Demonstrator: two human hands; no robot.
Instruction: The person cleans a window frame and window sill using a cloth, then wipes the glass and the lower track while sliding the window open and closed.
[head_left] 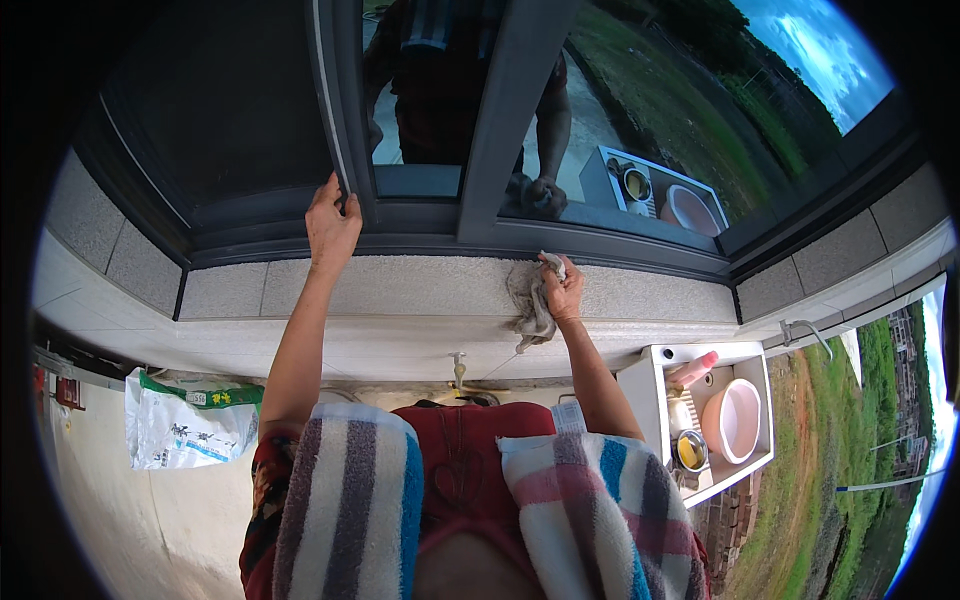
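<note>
My left hand [333, 228] is at the lower part of the dark sliding window sash [328, 110], its fingers closed around the edge of the upright frame. A crumpled grey rag [532, 300] is bunched in my right hand [565, 290], just above the light stone window sill [420, 285]. Part of the rag hangs down over the sill's front edge. To the right of the sash, the window glass [430, 100] reflects a person, the sky and the sink.
At right stands a white sink [655, 375] holding a pink basin [731, 420], a metal pot [690, 450] and a pink bottle [693, 369]. A brass tap [459, 370] juts from the wall below the sill. A white and green sack [190, 425] lies on the left.
</note>
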